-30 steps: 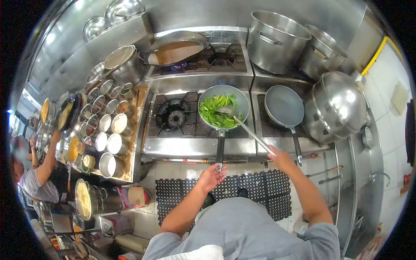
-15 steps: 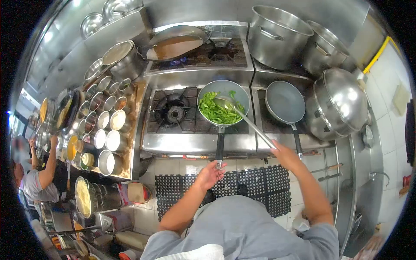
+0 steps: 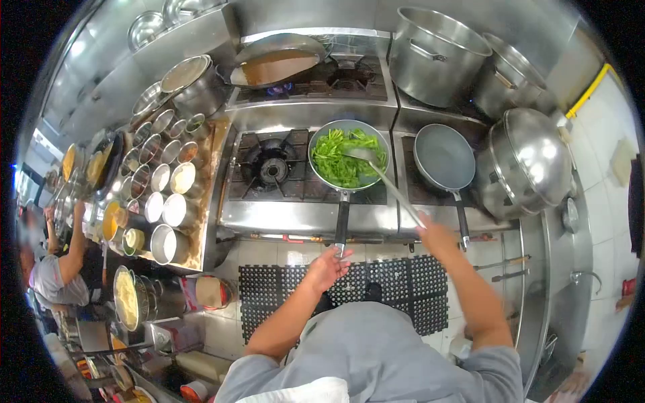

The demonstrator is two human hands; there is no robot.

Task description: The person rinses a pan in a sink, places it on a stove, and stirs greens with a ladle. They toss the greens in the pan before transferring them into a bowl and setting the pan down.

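Greens (image 3: 336, 164) have spread toward the right rim of one pan (image 3: 369, 179), near the stove's (image 3: 302, 216) front edge. The right hand (image 3: 438, 236) clamps one ladle (image 3: 396, 193); the left hand (image 3: 326, 270) touches the pan's handle (image 3: 342, 218), its closure unclear. One wok (image 3: 295, 43) behind holds brown liquid (image 3: 279, 66). Black matting (image 3: 403, 292) covers part of the tiled floor (image 3: 279, 255).

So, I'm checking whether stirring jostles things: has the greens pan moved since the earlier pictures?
No. Judged against the bare burner to its left, the greens pan sits in the same place, with no visible shift.
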